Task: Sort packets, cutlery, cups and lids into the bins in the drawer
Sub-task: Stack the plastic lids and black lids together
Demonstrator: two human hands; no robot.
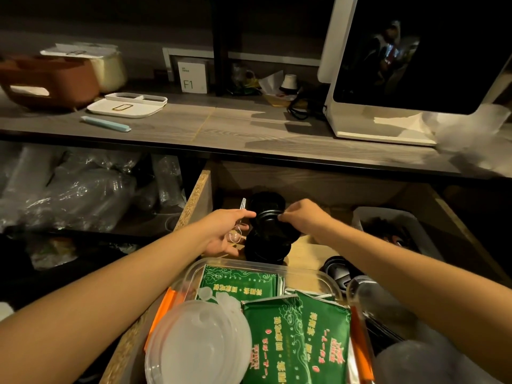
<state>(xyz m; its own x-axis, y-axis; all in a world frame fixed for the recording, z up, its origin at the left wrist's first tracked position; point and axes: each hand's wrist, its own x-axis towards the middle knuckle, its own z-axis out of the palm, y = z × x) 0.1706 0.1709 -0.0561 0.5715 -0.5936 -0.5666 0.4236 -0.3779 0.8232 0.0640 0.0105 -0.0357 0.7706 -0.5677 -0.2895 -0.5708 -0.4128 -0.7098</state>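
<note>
Both hands reach into the open wooden drawer [199, 195]. My left hand [227, 231] holds a clear plastic spoon [240, 217], its handle pointing up and away. My right hand [303, 217] pinches the rim of a black lid [273, 225] on top of a pile of black lids [266, 248]. Another black lid [267, 202] lies just behind. Nearest me, a clear bin [315, 268] holds green packets [293, 333], and translucent white lids [199, 345] lie over its left side.
A grey bin [388, 214] with dark contents sits at the drawer's right. More black lids [340, 270] and clear cups [371, 297] lie right of the packet bin. Bagged clear cups [77, 189] fill the shelf at left. The counter [221, 126] above carries a white appliance [410, 79].
</note>
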